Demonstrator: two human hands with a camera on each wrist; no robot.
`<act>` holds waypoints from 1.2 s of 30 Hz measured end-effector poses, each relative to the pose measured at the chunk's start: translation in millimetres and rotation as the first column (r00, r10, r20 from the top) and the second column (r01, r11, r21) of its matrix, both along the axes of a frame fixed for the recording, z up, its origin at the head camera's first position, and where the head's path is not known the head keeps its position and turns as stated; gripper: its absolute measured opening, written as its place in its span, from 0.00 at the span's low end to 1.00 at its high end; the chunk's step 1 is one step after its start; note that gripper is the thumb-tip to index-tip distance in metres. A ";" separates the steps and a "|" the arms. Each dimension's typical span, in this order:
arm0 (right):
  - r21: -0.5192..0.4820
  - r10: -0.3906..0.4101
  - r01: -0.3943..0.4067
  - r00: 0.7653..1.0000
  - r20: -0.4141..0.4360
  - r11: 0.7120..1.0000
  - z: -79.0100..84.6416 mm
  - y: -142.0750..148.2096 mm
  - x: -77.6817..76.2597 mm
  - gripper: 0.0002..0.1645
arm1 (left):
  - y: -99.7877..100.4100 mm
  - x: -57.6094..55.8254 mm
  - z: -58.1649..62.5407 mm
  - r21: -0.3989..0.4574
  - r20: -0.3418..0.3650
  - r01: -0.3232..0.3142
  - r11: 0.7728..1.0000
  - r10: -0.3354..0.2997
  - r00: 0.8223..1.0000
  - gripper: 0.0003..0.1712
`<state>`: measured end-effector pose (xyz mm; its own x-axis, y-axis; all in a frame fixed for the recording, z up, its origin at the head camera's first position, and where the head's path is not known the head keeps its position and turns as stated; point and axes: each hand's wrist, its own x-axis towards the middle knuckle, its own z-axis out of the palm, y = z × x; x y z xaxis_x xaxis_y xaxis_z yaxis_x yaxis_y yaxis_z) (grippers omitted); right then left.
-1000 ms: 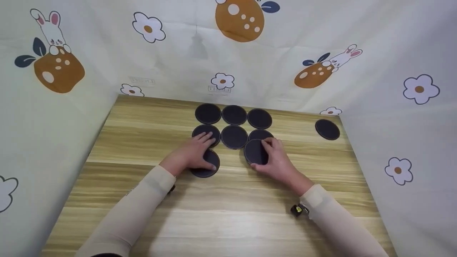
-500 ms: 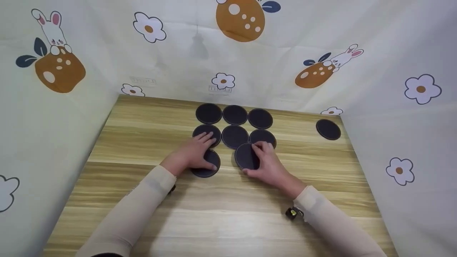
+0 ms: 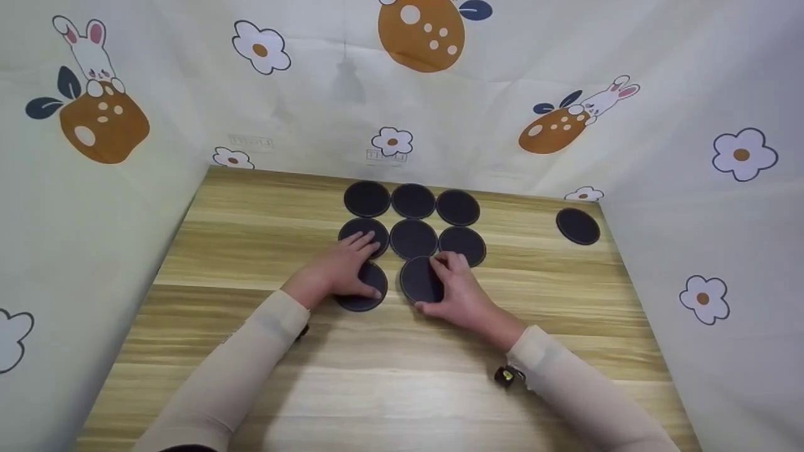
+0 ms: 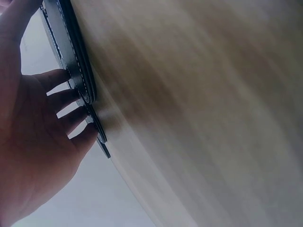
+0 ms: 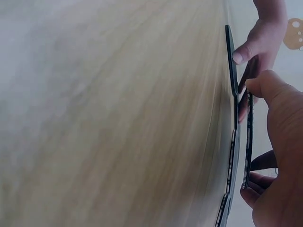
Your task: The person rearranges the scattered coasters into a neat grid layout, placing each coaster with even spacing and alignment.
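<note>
Round black coasters with stitched rims lie on the wooden table in the head view. My left hand (image 3: pixel 336 270) rests across two of them: its fingertips touch the middle-row left coaster (image 3: pixel 353 230), and its thumb lies on the front left coaster (image 3: pixel 361 304). My right hand (image 3: pixel 461 292) pinches another coaster (image 3: pixel 419 280) by its edge, thumb at the near side and fingers at the far side. In the right wrist view that held coaster (image 5: pixel 249 137) stands a little off the table. Its right part is hidden by my hand.
Behind the hands, the back row includes a coaster (image 3: pixel 412 201) at its middle. A lone coaster (image 3: pixel 578 226) lies at the far right of the table (image 3: pixel 377 383). Patterned cloth walls (image 3: pixel 314 113) rise along the back and both sides.
My right hand has moved left and slightly nearer with its coaster, uncovering more of the middle-row right coaster. My left hand has stayed in place.
</note>
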<state>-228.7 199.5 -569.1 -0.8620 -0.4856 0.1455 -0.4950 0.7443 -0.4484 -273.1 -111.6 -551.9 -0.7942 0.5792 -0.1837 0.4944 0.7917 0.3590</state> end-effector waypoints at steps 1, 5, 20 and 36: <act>0.002 0.004 -0.004 1.000 -0.002 1.000 -0.1 -1.1 0.2 0.64 | 0.1 0.0 -0.1 0.000 -0.002 0.002 1.000 -0.002 1.000 0.67; -0.001 0.022 -0.022 1.000 -0.013 1.000 0.8 -5.9 1.1 0.63 | 0.2 0.5 0.6 0.008 -0.007 0.005 1.000 -0.005 1.000 0.67; 0.008 0.015 -0.015 1.000 0.001 1.000 0.4 -16.7 4.8 0.64 | -0.7 0.7 0.8 0.008 -0.004 0.001 1.000 -0.001 1.000 0.68; 0.014 0.013 -0.013 1.000 0.008 1.000 -4.8 -22.3 4.1 0.63 | 1.1 -1.1 -0.2 -0.008 0.005 0.002 1.000 -0.002 1.000 0.67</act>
